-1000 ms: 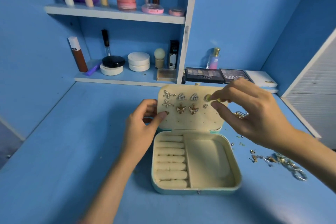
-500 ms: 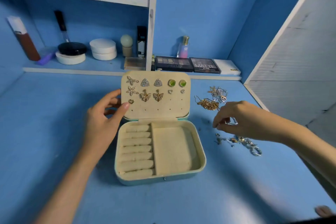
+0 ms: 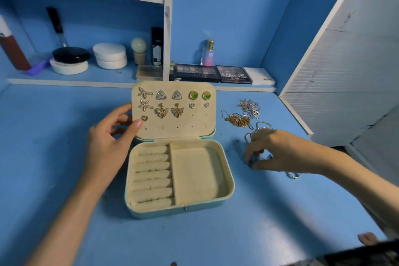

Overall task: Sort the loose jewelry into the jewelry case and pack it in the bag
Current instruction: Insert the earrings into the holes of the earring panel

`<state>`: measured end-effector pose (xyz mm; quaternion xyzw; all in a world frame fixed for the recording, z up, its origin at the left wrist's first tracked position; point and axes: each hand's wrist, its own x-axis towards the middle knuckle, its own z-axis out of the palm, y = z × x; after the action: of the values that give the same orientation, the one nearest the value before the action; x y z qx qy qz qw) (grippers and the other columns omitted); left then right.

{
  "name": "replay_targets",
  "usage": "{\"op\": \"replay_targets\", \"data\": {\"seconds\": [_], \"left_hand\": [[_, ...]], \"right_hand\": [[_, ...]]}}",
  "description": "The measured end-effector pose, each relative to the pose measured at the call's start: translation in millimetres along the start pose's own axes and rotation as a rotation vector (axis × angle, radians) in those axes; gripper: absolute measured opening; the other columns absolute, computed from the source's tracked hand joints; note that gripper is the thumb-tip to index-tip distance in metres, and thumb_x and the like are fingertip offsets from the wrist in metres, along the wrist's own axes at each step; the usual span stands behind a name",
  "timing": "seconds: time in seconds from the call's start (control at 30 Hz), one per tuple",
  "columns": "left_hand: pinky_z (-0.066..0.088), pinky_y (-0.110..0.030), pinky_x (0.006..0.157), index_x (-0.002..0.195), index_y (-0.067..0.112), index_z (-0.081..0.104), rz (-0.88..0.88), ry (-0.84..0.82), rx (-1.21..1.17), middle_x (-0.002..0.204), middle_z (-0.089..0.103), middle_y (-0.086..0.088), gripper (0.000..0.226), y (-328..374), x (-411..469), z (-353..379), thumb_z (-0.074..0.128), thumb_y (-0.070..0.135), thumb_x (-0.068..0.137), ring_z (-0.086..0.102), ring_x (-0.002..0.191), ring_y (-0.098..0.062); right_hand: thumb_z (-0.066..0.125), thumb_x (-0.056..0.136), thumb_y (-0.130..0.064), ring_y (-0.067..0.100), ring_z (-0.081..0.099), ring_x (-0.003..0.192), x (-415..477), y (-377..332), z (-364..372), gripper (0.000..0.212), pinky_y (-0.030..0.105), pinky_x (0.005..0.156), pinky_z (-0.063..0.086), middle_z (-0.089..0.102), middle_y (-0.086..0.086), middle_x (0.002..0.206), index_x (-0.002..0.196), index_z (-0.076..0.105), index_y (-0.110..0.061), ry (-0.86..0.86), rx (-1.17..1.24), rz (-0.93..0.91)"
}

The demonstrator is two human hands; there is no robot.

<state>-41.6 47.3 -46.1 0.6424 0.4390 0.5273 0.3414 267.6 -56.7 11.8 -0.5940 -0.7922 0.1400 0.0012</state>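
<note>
My left hand steadied the mint-green, cream-lined jewelry case in the middle of the blue desk. Its thumb lay on the face of the cream padded lid and its fingers were behind it. My right hand was down just right of the case, fingertips bunched in a pinch on a small silver piece. A tangled gold chain and a silver chain lay beyond, towards the back right corner. I judged myself mid-sorting, since earrings filled the lid's upper rows while the compartments were bare. Next, that piece needed a clean lift and careful seating in the case.
</note>
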Motion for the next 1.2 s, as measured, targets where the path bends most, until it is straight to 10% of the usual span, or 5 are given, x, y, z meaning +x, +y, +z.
{"op": "replay_targets", "data": {"seconds": [0.27,0.97,1.2], "left_hand": [[0.045,-0.005,0.072,0.108,0.033,0.060,-0.005,-0.010,0.006,0.079,0.065,0.031,0.034,2,0,0,0.066,0.007,0.087,0.060,0.075,0.008],[0.048,-0.009,0.076,0.094,0.058,0.061,0.025,-0.021,0.006,0.082,0.067,0.026,0.047,-1,0,-4,0.068,0.012,0.086,0.061,0.076,0.004],[0.049,-0.009,0.076,0.104,0.042,0.060,0.021,-0.014,-0.004,0.081,0.066,0.028,0.037,-4,1,-2,0.067,0.011,0.086,0.061,0.076,0.002]], "right_hand": [[0.069,0.083,-0.025,0.001,0.049,0.079,2,1,-3,0.007,0.023,0.069,0.044,0.057,-0.009,0.079,0.087,0.069,-0.031,0.096,-0.021,-0.010],[0.069,0.083,-0.026,-0.003,0.050,0.077,4,6,-2,0.009,0.026,0.074,0.046,0.060,-0.012,0.081,0.091,0.072,-0.028,0.077,0.014,0.116],[0.068,0.082,-0.013,0.003,0.055,0.071,9,3,-5,0.006,0.014,0.062,0.042,0.061,-0.011,0.071,0.078,0.068,-0.017,0.198,0.056,0.137]]}}
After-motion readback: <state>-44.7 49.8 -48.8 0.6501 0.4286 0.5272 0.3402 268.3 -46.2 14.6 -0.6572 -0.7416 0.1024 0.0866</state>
